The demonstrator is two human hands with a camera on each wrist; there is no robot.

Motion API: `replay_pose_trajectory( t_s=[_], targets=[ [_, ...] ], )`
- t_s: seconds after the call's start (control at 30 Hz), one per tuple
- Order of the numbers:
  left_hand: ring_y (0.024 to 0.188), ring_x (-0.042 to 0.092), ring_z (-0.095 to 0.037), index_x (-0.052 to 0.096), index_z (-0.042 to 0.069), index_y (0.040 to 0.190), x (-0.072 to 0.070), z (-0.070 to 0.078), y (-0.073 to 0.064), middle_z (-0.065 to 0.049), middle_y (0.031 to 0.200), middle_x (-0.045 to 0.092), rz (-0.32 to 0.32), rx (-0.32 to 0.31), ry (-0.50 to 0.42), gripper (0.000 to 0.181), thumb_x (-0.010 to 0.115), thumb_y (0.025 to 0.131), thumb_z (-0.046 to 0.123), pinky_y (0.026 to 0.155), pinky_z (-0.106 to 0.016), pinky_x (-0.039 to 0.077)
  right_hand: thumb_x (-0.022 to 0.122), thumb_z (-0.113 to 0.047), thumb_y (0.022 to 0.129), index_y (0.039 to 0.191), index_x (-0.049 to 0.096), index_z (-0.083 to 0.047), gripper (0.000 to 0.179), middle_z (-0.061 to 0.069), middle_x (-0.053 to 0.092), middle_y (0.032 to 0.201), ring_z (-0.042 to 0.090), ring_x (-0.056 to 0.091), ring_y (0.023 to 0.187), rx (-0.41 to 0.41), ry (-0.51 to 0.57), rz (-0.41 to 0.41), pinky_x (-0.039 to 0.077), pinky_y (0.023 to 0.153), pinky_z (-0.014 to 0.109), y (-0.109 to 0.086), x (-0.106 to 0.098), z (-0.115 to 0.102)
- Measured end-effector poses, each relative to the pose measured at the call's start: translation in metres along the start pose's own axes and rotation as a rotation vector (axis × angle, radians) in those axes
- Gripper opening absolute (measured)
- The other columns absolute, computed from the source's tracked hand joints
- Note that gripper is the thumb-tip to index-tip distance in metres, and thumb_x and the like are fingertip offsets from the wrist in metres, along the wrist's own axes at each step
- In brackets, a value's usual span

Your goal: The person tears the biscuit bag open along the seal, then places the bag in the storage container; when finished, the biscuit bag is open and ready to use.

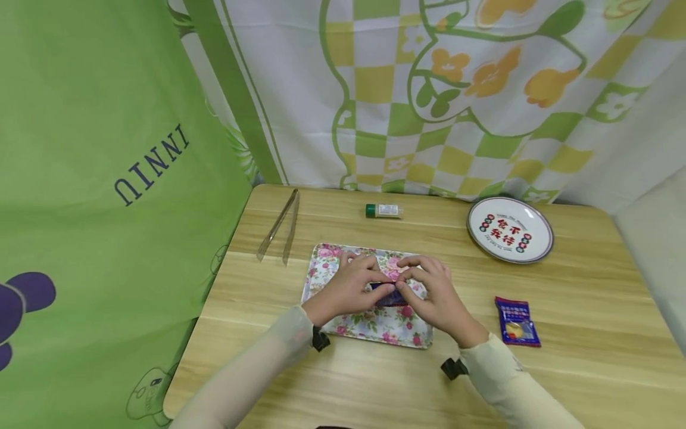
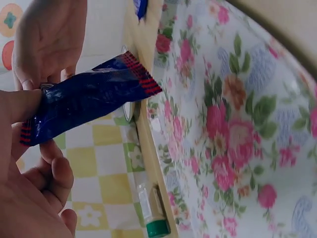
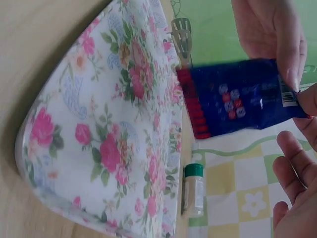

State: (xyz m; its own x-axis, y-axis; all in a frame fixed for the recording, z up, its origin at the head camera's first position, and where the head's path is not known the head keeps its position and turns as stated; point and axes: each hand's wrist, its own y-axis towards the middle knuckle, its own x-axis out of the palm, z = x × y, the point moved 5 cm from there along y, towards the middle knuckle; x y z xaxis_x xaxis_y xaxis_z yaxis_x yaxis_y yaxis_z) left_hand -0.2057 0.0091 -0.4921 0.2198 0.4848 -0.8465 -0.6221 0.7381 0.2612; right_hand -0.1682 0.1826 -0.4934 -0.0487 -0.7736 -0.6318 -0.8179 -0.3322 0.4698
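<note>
A dark blue snack packet (image 2: 89,96) with red crimped ends is held above a floral tray (image 1: 370,331). My left hand (image 1: 358,285) pinches one end of it between thumb and fingers. At the same end, close beside the left, my right hand (image 1: 435,293) also pinches the packet's edge. In the right wrist view the packet (image 3: 242,99) hangs from both hands, its other red end free and its printed face and barcode showing. No opening in the wrapper can be made out.
A second blue packet (image 1: 517,322) lies right of the tray. Behind are metal tongs (image 1: 280,226), a green-capped bottle (image 1: 383,211) and a white plate (image 1: 510,230) with red lettering. A patterned curtain (image 1: 407,119) hangs along the table's back edge.
</note>
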Motion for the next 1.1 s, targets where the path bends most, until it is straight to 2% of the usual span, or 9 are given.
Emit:
replay_pose_trajectory(
  t_s=[0.1, 0.2, 0.33, 0.47, 0.63, 0.7, 0.8, 1.1],
  targets=[
    [0.086, 0.049, -0.007, 0.080, 0.024, 0.102, 0.000, 0.001, 0.000, 0.011, 0.092, 0.056, 0.007, 0.005, -0.017, 0.022, 0.060, 0.103, 0.035, 0.099, -0.048, 0.026, 0.068, -0.017, 0.097, 0.094, 0.067, -0.022, 0.006, -0.002, 0.062, 0.112, 0.024, 0.053, 0.108, -0.057, -0.030, -0.008, 0.033, 0.096, 0.054, 0.003, 0.000, -0.003],
    [0.090, 0.055, -0.007, 0.079, 0.024, 0.100, 0.000, 0.003, 0.000, 0.014, 0.094, 0.061, 0.016, 0.020, -0.008, 0.021, 0.059, 0.104, 0.033, 0.106, -0.053, 0.026, 0.065, -0.018, 0.098, 0.093, 0.064, -0.020, 0.006, -0.008, 0.059, 0.098, 0.018, 0.055, 0.091, -0.115, -0.076, -0.034, 0.042, 0.086, 0.042, 0.005, 0.001, -0.005],
    [0.093, 0.058, -0.007, 0.078, 0.026, 0.097, 0.001, 0.006, 0.000, 0.014, 0.093, 0.065, 0.048, 0.035, 0.048, 0.020, 0.060, 0.103, 0.032, 0.108, -0.054, 0.026, 0.062, -0.019, 0.099, 0.091, 0.062, -0.022, 0.009, -0.013, 0.054, 0.088, 0.015, 0.054, 0.078, -0.136, -0.119, -0.064, 0.043, 0.076, 0.034, 0.005, 0.002, -0.007],
    [0.088, 0.058, -0.009, 0.078, 0.024, 0.090, 0.000, 0.012, -0.002, 0.013, 0.089, 0.066, 0.152, 0.077, 0.128, 0.020, 0.062, 0.101, 0.029, 0.104, -0.055, 0.031, 0.060, -0.016, 0.098, 0.087, 0.061, -0.024, 0.013, -0.013, 0.053, 0.084, 0.012, 0.051, 0.076, -0.116, -0.105, -0.038, 0.042, 0.070, 0.031, 0.007, 0.003, -0.010],
    [0.081, 0.056, -0.011, 0.078, 0.021, 0.083, -0.002, 0.020, -0.005, 0.011, 0.085, 0.067, 0.334, 0.132, 0.234, 0.021, 0.065, 0.098, 0.026, 0.100, -0.053, 0.036, 0.060, -0.009, 0.092, 0.080, 0.060, -0.022, 0.018, -0.010, 0.053, 0.078, 0.015, 0.050, 0.070, -0.087, -0.038, 0.070, 0.040, 0.065, 0.027, 0.009, 0.004, -0.012],
    [0.080, 0.055, -0.011, 0.080, 0.021, 0.084, -0.002, 0.023, -0.006, 0.011, 0.086, 0.068, 0.393, 0.149, 0.274, 0.019, 0.067, 0.097, 0.026, 0.099, -0.051, 0.037, 0.059, -0.006, 0.091, 0.078, 0.059, -0.022, 0.020, -0.009, 0.051, 0.076, 0.018, 0.050, 0.066, -0.054, 0.007, 0.111, 0.039, 0.062, 0.027, 0.009, 0.004, -0.012],
    [0.079, 0.054, -0.011, 0.082, 0.021, 0.088, -0.001, 0.025, -0.007, 0.010, 0.088, 0.070, 0.434, 0.167, 0.298, 0.018, 0.066, 0.097, 0.026, 0.096, -0.051, 0.038, 0.060, 0.000, 0.089, 0.077, 0.060, -0.021, 0.024, -0.009, 0.050, 0.073, 0.021, 0.049, 0.063, 0.010, 0.076, 0.158, 0.037, 0.059, 0.028, 0.007, 0.005, -0.010],
    [0.079, 0.052, -0.012, 0.083, 0.021, 0.092, 0.000, 0.027, -0.009, 0.010, 0.089, 0.070, 0.465, 0.177, 0.327, 0.020, 0.065, 0.098, 0.027, 0.096, -0.051, 0.037, 0.063, 0.000, 0.096, 0.082, 0.067, -0.018, 0.024, -0.006, 0.051, 0.071, 0.013, 0.045, 0.062, 0.199, 0.172, 0.152, 0.037, 0.057, 0.026, 0.001, 0.006, -0.004]
  ],
)
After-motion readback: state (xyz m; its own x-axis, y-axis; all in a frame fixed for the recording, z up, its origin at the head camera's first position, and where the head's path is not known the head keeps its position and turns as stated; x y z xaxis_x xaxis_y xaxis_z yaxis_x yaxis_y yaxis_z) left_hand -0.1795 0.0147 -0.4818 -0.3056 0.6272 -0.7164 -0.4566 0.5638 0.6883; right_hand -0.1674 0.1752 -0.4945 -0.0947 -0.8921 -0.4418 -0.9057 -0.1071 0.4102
